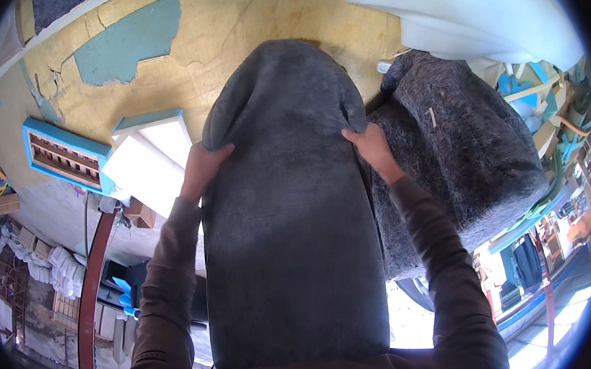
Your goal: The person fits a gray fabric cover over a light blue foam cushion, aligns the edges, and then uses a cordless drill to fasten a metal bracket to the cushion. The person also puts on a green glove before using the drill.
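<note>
A long dark grey fabric-covered cushion (290, 241) stretches from close to my body out over the yellowish work surface, its far end rounded. At its left edge my left hand (204, 166) is closed on the grey cloth, thumb lying on top. Level with it on the opposite edge, my right hand (373, 148) pinches the cloth in the same way, and small folds run from both grips. The cloth beyond my hands looks loose and creased. My fingers under the edges are hidden.
To the right lies a bulky dark mottled fabric piece (461, 149), touching the cushion's side. White foam sheets (477, 7) fill the far right, with coloured scraps (540, 93) below. At left are white foam blocks (149, 158) and a blue-framed slatted box (64, 155).
</note>
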The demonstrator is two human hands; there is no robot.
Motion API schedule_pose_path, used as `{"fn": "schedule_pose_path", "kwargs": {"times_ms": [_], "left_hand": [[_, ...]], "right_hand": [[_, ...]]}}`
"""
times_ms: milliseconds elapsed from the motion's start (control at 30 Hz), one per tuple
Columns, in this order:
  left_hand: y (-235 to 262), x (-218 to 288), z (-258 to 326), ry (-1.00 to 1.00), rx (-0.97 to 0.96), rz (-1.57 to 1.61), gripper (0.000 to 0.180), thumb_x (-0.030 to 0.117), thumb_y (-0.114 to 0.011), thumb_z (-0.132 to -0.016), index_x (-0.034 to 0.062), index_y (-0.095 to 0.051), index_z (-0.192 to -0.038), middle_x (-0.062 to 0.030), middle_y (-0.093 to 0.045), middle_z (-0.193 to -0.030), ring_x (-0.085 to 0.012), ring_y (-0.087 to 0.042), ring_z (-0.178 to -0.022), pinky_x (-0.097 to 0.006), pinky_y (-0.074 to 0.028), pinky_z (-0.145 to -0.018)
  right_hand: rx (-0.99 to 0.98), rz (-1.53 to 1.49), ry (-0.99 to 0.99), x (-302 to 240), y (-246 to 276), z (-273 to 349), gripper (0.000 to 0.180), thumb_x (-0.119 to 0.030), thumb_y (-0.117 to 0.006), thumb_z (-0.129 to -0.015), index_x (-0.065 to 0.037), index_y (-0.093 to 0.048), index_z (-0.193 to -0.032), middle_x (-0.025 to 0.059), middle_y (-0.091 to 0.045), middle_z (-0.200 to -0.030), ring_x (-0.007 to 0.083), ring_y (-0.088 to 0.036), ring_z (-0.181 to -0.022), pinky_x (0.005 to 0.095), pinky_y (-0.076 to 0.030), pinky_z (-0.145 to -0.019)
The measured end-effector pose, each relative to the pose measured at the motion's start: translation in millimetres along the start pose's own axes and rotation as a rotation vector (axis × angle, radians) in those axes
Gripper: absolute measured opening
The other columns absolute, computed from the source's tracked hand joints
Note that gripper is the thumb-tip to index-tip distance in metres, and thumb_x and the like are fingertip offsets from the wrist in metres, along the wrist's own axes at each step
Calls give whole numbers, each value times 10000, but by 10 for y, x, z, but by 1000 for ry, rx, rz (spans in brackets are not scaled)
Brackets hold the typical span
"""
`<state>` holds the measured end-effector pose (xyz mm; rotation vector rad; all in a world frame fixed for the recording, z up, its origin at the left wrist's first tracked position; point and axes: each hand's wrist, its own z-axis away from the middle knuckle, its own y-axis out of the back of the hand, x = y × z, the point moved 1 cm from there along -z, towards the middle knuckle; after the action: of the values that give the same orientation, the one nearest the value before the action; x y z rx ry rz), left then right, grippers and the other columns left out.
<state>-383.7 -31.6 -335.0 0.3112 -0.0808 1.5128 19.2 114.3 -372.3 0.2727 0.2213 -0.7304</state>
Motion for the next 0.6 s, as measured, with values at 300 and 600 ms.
{"fn": "schedule_pose_path", "kwargs": {"times_ms": [300,600], "left_hand": [[-357,-619,-446,-25,334,-181,480,341,-829,-995,-95,-791,-1193,-172,-833,-996,-236,-788,-919,-393,-601,-870],[-150,-1030,-817,42,230,171,474,281,-808,-1005,-109,-766,-1272,-138,-814,-1093,-215,-761,-977,-370,-585,-891]], "right_hand": [[348,339,15,417,-490,-390,464,-373,-822,-972,73,-801,-1098,326,-785,-1109,516,-747,-1065,541,-585,-944],[209,-348,-344,910,-341,-663,566,-366,-878,-958,87,-782,-1284,219,-833,-1189,287,-801,-1050,398,-592,-951]]}}
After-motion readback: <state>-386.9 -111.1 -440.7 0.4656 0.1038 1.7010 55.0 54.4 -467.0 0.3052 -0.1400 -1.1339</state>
